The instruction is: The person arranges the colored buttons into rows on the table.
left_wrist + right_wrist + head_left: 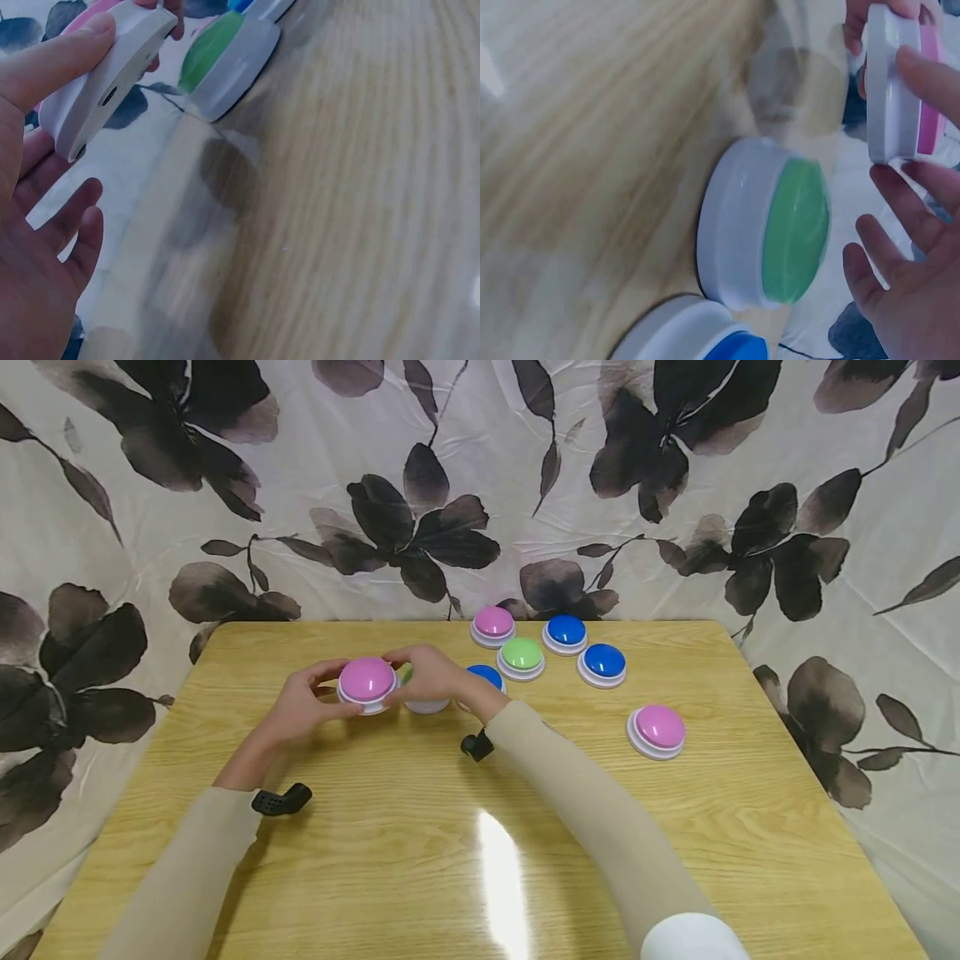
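- Two hands pinch one raised pink button (366, 679) between them, held above the tabletop (375, 868), left of its middle and towards the far edge
- I see the left hand (306, 697) come in from the near left, thumb and forefinger grasping the white rim, the last two fingers loose and clear of it
- The right hand (431, 677) reaches across from the near right and grasps the opposite rim, its last two fingers slightly bent
- Seen from the head, that hand covers most of a green button; the right-wrist view shows its dome (799, 229) and white base plainly, with a blue button (739, 346) just beside
- Only the left-wrist view gives the raised one's underside, with dark spots
- Only the head view takes in the lone pink button (657, 729) towards the tabletop's right edge
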`<state>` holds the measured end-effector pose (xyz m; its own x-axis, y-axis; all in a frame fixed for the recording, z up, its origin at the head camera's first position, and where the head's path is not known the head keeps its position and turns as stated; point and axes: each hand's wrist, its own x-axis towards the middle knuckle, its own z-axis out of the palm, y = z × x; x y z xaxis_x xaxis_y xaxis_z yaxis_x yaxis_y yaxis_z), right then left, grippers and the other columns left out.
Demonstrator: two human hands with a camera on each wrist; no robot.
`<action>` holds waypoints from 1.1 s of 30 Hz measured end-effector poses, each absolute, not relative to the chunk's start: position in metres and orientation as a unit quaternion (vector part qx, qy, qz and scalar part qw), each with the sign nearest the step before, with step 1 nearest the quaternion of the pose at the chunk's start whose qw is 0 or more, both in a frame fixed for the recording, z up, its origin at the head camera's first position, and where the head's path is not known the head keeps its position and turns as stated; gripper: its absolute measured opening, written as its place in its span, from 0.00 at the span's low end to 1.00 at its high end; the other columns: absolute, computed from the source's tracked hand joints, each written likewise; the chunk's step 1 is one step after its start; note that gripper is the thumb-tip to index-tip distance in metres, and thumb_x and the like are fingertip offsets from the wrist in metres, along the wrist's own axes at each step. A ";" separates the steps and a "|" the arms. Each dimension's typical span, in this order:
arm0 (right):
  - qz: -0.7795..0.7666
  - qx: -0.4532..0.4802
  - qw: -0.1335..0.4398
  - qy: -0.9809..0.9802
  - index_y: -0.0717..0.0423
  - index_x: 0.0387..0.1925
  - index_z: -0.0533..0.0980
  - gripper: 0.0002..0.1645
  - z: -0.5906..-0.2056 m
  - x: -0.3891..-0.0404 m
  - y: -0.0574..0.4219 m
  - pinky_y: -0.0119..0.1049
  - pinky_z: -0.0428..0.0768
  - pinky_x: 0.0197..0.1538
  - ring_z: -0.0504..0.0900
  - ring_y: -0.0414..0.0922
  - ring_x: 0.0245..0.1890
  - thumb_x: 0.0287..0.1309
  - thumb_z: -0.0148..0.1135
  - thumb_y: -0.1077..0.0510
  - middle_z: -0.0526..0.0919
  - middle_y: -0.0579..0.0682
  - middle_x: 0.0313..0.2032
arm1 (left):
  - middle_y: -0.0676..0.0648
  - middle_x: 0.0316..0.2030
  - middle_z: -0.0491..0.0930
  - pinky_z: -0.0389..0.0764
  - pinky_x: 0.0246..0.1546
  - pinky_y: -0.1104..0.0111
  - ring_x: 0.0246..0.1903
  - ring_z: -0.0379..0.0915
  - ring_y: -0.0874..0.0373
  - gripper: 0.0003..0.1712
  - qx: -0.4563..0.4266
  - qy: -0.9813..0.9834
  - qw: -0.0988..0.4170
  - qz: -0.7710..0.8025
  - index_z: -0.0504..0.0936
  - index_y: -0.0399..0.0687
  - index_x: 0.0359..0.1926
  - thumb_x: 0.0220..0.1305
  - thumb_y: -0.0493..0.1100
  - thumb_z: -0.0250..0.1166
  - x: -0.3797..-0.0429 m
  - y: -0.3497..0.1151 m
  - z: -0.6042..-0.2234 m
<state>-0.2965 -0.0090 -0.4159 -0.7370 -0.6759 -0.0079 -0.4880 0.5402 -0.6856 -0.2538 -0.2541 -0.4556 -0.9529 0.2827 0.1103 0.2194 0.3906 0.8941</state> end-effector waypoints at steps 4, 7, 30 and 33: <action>-0.342 -0.344 0.140 0.863 0.56 0.63 0.72 0.43 -0.419 -0.308 -0.010 0.33 0.67 0.62 0.72 0.40 0.56 0.46 0.77 0.47 0.79 0.47 0.54 | 0.41 0.59 0.73 0.74 0.53 0.72 0.58 0.67 0.55 0.41 0.159 0.823 0.031 0.544 0.70 0.40 0.66 0.52 0.38 0.76 -0.261 -0.254 -0.459; -0.342 -0.340 0.140 0.865 0.54 0.61 0.74 0.42 -0.421 -0.316 -0.011 0.33 0.67 0.62 0.72 0.40 0.57 0.45 0.78 0.47 0.79 0.46 0.54 | 0.39 0.60 0.72 0.73 0.57 0.65 0.59 0.67 0.52 0.42 0.166 0.821 0.039 0.546 0.68 0.38 0.67 0.52 0.38 0.76 -0.266 -0.254 -0.461; -0.374 -0.313 0.141 0.861 0.53 0.60 0.76 0.39 -0.445 -0.342 -0.020 0.30 0.72 0.55 0.75 0.44 0.54 0.44 0.78 0.48 0.80 0.46 0.54 | 0.39 0.60 0.70 0.64 0.63 0.49 0.60 0.63 0.46 0.46 0.121 0.840 0.054 0.526 0.68 0.37 0.64 0.46 0.43 0.80 -0.296 -0.254 -0.475; -0.385 -0.314 0.139 0.857 0.53 0.59 0.77 0.38 -0.448 -0.344 -0.024 0.30 0.73 0.54 0.76 0.43 0.52 0.44 0.79 0.49 0.81 0.45 0.53 | 0.38 0.60 0.70 0.64 0.63 0.50 0.60 0.64 0.46 0.48 0.121 0.841 0.047 0.525 0.67 0.36 0.65 0.45 0.43 0.81 -0.299 -0.258 -0.479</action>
<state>-0.3441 -0.0237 -0.4484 -0.7646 -0.6445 0.0026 -0.4303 0.5074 -0.7466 -0.2989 -0.2578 -0.4789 -0.9663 0.2527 0.0492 0.1549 0.4183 0.8950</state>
